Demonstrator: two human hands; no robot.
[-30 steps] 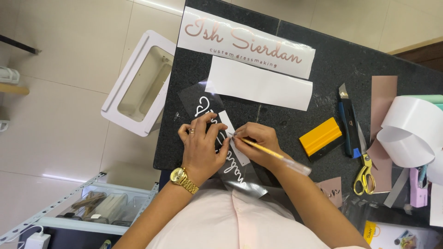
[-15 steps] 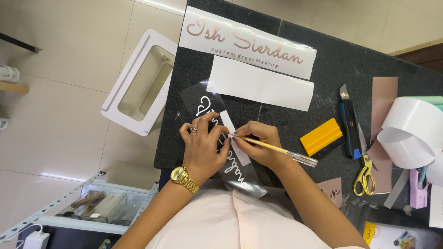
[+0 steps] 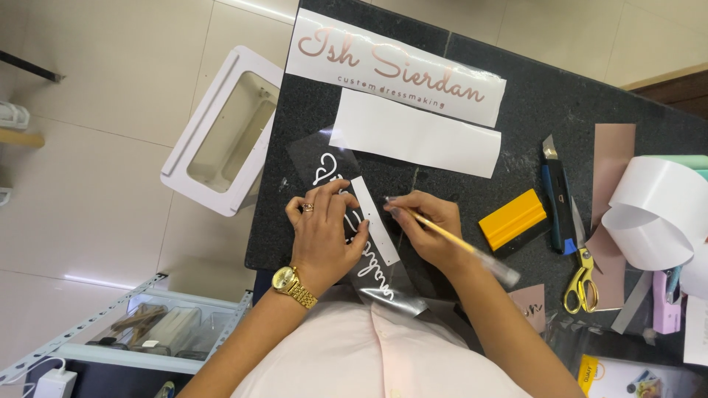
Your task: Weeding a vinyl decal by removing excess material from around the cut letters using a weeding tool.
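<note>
The right hand (image 3: 431,232) pinches a thin yellow tool (image 3: 450,239) like a pen, fingers closed round it near the tip, with the clear back end trailing right and toward the body. The tip sits at the far right edge of a dark film (image 3: 346,221) bearing white script, just beside a narrow white strip (image 3: 375,220) that lies slantwise across it. The left hand (image 3: 324,236), with a ring and a gold watch (image 3: 293,286), lies flat on the film, fingers spread and pressing down, fingertips touching the strip's left edge; it grips nothing.

The film lies at the near left of the black table (image 3: 531,96), partly overhanging the near edge toward the body.

To do this fine picking well, I judge the left hand should keep the film pinned close to the tip so it cannot lift or slide, and the tool should stay at a low angle, with light pressure, so it catches only the unwanted bit and spares the script. Short strokes away from the pinning fingers look safest.

To the right lie a yellow squeegee (image 3: 512,220), a blue knife (image 3: 557,199) and gold scissors (image 3: 579,280); farther off, a blank white sheet (image 3: 417,133) and a lettered banner (image 3: 398,66).
</note>
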